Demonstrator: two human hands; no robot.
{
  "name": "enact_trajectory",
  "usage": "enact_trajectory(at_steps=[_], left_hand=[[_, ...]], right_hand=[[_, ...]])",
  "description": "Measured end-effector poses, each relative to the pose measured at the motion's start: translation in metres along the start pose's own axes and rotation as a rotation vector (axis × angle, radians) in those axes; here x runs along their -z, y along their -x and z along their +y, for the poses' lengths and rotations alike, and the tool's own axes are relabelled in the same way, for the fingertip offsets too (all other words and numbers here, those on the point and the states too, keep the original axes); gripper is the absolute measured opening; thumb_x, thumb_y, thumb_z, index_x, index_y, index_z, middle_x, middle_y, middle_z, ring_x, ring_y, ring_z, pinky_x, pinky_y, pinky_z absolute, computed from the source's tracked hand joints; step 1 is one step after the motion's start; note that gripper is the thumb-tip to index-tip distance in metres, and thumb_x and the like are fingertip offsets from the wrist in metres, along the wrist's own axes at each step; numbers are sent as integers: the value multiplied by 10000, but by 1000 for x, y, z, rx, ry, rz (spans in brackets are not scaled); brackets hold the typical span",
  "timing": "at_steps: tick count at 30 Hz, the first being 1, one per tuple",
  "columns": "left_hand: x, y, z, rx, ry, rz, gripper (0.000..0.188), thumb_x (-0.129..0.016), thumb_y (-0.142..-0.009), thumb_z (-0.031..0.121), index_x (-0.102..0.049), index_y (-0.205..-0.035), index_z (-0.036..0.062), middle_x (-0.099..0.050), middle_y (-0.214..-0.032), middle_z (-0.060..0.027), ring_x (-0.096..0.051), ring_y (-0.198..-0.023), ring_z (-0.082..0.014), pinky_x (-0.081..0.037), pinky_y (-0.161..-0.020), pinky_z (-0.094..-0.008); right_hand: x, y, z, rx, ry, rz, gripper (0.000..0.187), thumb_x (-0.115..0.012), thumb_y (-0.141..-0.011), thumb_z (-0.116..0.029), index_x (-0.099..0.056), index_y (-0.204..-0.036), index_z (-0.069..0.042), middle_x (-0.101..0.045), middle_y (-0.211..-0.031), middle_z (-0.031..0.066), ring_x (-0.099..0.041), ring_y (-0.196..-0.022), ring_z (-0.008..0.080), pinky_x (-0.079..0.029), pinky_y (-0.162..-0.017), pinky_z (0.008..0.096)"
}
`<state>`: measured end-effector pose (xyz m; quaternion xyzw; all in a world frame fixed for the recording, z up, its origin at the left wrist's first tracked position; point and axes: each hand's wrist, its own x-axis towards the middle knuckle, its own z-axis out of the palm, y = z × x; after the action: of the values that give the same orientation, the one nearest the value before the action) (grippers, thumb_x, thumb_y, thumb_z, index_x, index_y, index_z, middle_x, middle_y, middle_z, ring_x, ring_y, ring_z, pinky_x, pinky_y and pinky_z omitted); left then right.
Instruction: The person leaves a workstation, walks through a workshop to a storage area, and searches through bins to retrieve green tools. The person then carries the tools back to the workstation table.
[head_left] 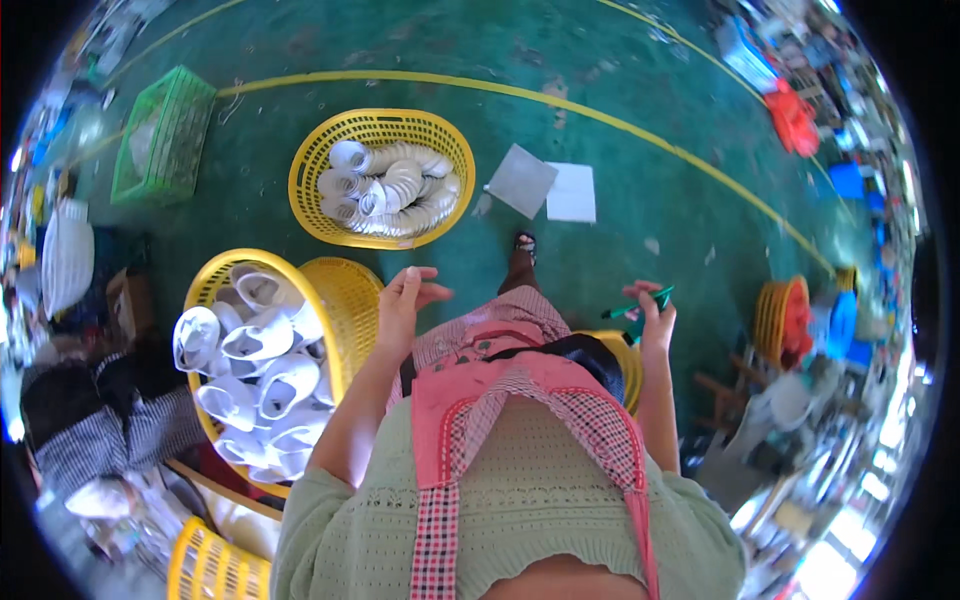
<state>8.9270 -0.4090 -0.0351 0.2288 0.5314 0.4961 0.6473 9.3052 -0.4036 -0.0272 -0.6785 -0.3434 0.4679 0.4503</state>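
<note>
My left hand (405, 308) is held out in front of me to the left, fingers apart, with nothing in it. It is nearest to a yellow basket (352, 285) with slotted walls. To the right, my right hand (655, 318) is closed around a slim green tool (637, 303) with a dark tip; its exact kind is too small to make out. White, wide-mouthed curved plastic pieces (262, 335) fill another yellow basket (338, 350) left of my left arm. Farther ahead, ribbed white hoses (402, 188) lie coiled in a yellow oval basket (297, 195) on the floor.
A grey square sheet (522, 181) and a white sheet (572, 193) lie on the green floor (640, 70) ahead. At the far left stands a green crate (165, 140). On the right are stacked yellow baskets (775, 320) and a red bag (792, 118).
</note>
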Motion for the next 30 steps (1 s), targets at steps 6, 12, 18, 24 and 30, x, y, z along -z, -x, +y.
enact_trajectory(at_steps=[6, 12, 18, 24, 30], left_hand=[[76, -124, -86, 128, -676, 235, 374, -567, -812, 253, -537, -1080, -6, -588, -1055, -122, -544, -1007, -215, -414, -847, -314], [103, -180, -86, 534, -411, 619, 218, -579, -782, 160, -595, -923, -5, -594, -711, -72, -561, -595, -135, -443, -489, -239], [68, -388, -48, 565, -663, 404, 228, -572, -772, 237, -623, -899, 54, -616, -736, -108, -596, -619, -228, -465, -500, -324], [61, -672, 217, -37, -794, 519, 359, -549, -781, 352, -580, -1006, 74, -623, -917, -140, -605, -841, -264, -464, -724, -352], [76, -843, 464, -171, -702, 404, 266, -548, -808, 243, -598, -1001, 68, -631, -913, -118, -612, -828, -218, -470, -739, -309]], right_hand=[[-81, -241, -158, -113, -532, -589, 502, -513, -767, -268, -429, -1171, 18, -488, -1146, 244, -561, -914, 285, -463, -815, 397], [-191, -412, -251, -18, -258, -708, 424, -525, -745, -197, -484, -1099, 33, -600, -987, 168, -576, -758, 176, -451, -649, 296], [-220, -608, -182, 206, 731, -428, 347, -603, -759, -299, -584, -918, 9, -576, -591, 65, -529, -501, 121, -392, -450, 281], [-234, -698, -205, -64, 811, -166, 152, -557, -700, -93, -563, -819, 2, -601, -648, 112, -524, -432, 176, -411, -371, 274], [-418, -866, -266, -300, 833, -171, 165, -547, -719, -95, -533, -835, 21, -558, -583, 99, -529, -384, 192, -372, -304, 277]])
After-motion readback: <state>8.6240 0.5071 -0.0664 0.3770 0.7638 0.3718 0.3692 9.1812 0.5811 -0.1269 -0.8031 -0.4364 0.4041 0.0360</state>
